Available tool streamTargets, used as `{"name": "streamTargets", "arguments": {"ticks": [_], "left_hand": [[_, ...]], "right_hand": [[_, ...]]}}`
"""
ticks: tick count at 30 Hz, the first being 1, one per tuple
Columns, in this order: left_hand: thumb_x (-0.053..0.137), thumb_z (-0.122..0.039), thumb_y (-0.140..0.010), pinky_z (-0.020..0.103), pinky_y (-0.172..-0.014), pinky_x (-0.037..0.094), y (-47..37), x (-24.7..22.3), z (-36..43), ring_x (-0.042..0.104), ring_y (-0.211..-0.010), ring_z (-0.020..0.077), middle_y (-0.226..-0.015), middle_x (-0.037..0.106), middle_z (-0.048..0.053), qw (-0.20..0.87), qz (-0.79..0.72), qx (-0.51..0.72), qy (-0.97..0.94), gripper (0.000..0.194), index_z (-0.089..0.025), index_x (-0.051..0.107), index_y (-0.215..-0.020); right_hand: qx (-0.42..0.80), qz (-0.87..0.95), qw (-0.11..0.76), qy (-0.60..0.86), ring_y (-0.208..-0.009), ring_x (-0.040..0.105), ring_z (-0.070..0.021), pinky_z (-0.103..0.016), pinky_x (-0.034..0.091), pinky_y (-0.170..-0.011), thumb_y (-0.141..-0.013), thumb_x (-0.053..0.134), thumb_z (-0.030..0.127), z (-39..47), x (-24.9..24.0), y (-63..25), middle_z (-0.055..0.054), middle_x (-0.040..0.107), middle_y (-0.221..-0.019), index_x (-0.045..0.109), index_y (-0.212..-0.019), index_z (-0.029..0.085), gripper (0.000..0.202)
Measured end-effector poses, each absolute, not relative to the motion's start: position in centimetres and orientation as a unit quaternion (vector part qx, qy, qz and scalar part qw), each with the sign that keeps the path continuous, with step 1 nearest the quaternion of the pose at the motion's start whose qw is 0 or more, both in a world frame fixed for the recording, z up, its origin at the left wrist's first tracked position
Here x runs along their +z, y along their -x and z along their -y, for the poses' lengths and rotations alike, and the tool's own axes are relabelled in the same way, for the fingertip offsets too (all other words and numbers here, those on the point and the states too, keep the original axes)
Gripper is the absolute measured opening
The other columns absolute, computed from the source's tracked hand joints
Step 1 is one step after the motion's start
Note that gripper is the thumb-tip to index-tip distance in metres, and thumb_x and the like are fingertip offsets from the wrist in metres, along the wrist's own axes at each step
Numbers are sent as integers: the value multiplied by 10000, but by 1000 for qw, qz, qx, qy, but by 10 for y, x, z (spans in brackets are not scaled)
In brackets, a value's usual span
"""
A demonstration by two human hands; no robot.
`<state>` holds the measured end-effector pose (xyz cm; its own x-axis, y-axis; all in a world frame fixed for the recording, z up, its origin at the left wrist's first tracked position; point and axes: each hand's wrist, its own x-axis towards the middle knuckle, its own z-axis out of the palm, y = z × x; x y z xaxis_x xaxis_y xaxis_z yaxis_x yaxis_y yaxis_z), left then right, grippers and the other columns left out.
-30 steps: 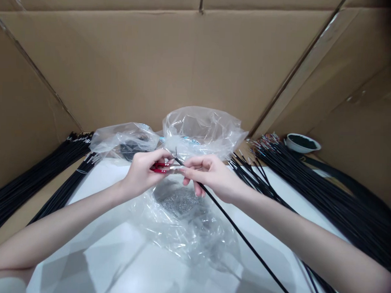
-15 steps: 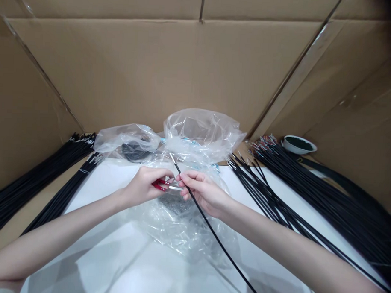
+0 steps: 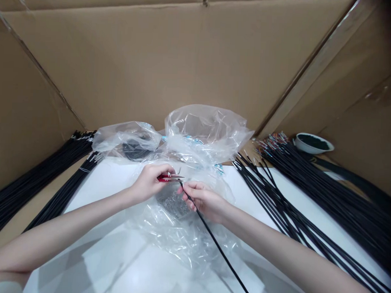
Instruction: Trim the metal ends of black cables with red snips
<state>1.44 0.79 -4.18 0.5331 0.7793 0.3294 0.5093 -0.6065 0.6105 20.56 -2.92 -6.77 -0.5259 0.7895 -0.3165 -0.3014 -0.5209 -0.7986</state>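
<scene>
Red-handled snips [image 3: 170,178] are gripped in my left hand [image 3: 151,181], their metal blades pointing right, at the tip of a black cable [image 3: 216,242]. My right hand [image 3: 202,199] pinches this cable a little below its end, between thumb and fingers. From there the cable runs down to the lower right. A thin pale strand sticks up at the blades. Beneath both hands lies a clear plastic bag [image 3: 192,244] with small clear pieces heaped in it.
Bundles of black cables lie at the left [image 3: 37,171] and right [image 3: 325,202]. A white bowl [image 3: 313,144] with dark green contents stands at the back right. More clear bags [image 3: 204,125] bunch against the cardboard wall [image 3: 137,63]. The table [image 3: 130,264] is white.
The snips have turned and their blades now lie across the cable's tip, which has dropped lower. My right hand has moved slightly down and right. The view has shifted a little.
</scene>
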Motion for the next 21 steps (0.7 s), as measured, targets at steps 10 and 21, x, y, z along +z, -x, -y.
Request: {"name": "streamTargets", "arguments": {"ticks": [10,21], "left_hand": [[553,-176,-818,156,-517,373,-16,-52,-7,477,-492,61,-586,597,-1,99,-287,374,-876,77,-122,604,-798],[639,-258,-763,149,-506,395,-3,-34,1,490,-496,62,-598,604,-9,182,-345,344,-854,157,-118,619,-833]], "right_hand": [[792,344,362,351,-390,414,-11,-147,288,-379,-587,777,423,22,-64,-212,19,568,-571,648,-698,116,351],[773,355,397,344,-418,444,-25,-156,331,-390,-673,723,405,35,-57,-207,17,563,-608,641,-738,129,295]]}}
